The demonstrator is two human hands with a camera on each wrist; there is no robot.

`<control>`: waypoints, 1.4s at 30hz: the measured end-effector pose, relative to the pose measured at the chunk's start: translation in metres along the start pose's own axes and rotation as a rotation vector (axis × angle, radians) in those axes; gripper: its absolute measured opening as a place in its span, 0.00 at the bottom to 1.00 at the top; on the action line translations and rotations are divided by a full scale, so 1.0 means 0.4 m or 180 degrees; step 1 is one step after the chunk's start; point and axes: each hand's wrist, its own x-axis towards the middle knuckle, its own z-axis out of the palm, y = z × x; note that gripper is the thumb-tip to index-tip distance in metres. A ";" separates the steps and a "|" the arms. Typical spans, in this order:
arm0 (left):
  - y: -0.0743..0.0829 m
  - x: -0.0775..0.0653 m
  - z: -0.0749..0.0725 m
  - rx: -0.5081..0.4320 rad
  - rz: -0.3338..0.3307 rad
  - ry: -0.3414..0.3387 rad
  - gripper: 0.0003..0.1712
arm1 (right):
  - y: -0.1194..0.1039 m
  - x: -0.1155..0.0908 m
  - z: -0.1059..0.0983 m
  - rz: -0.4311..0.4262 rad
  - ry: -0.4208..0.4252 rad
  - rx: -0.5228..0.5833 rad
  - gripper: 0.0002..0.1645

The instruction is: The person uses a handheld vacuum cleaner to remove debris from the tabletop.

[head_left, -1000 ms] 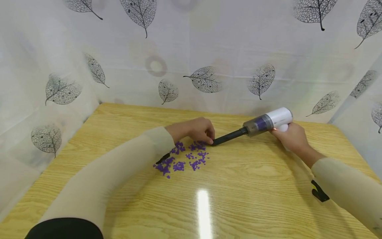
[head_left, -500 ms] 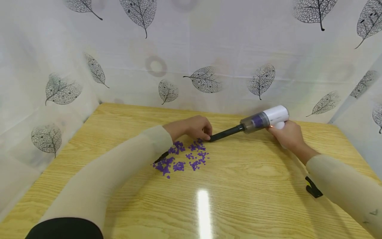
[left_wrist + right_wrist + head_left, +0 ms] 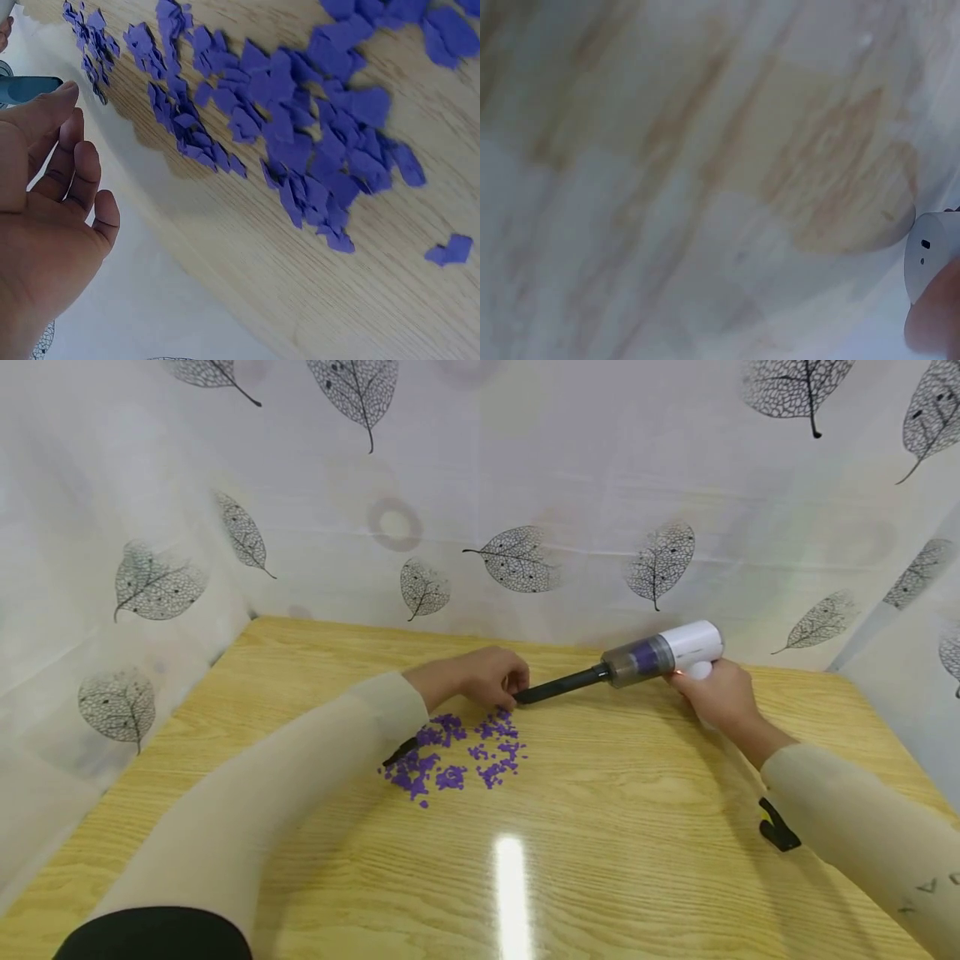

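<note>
Handheld vacuum (image 3: 639, 662) slanted over the bench (image 3: 637, 860), nozzle (image 3: 562, 684) tip just beyond the purple scraps (image 3: 451, 777). Right hand (image 3: 722, 695), arm extended: fingers clamped round its handle (image 3: 700, 671). Left hand (image 3: 487, 677), arm outstretched, fingers bent downward: thumb and fingers pinching the nozzle tip.

White vacuum (image 3: 937, 236) cut off at the right-wrist view's edge (the tabletop (image 3: 705, 142) beside it blurred)

We see a curtained-off workspace, in what kind of building we cannot tell: leaf-print curtains (image 3: 570, 468) line the frame's top and sides, and a wood-grain table (image 3: 637, 868) fills its lower half.
</note>
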 end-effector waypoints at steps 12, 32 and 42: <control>-0.033 -0.016 -0.009 -0.0030 -0.0026 0.0058 0.13 | -0.017 0.015 0.024 0.0047 0.0025 0.0041 0.35; -0.052 -0.039 -0.002 -0.0053 -0.0023 0.0028 0.09 | -0.046 0.023 0.039 -0.0076 -0.0019 0.0020 0.34; -0.044 -0.043 0.001 -0.0034 0.0038 0.0012 0.07 | -0.049 0.018 0.034 -0.0141 -0.0055 -0.0042 0.36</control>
